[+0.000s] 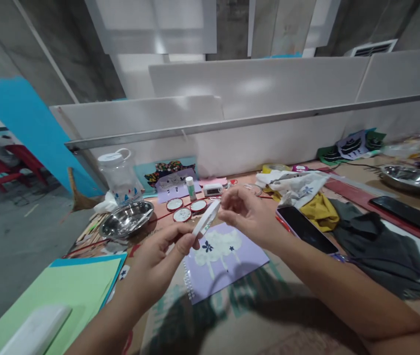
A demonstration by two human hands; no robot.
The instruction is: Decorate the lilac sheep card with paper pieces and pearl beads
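Note:
Between thumb and fingers, my left hand (171, 251) grips one end of a thin white strip (207, 218) with small green marks. My right hand (245, 212) is at the strip's upper end, its fingers bent and pinched together; what they hold is too small to make out. Below both hands lies a purple sheet (247, 264) with a ragged spiral edge, bearing white cloud-like shapes and dark blue flowers.
A steel bowl (126, 219) and a clear jug (116, 180) stand at the left. Round red-rimmed tins (182, 215) and a glue stick (191, 189) sit behind the hands. Green paper (84, 291) lies front left; a phone (306, 229) and cloths (378, 246) are at the right.

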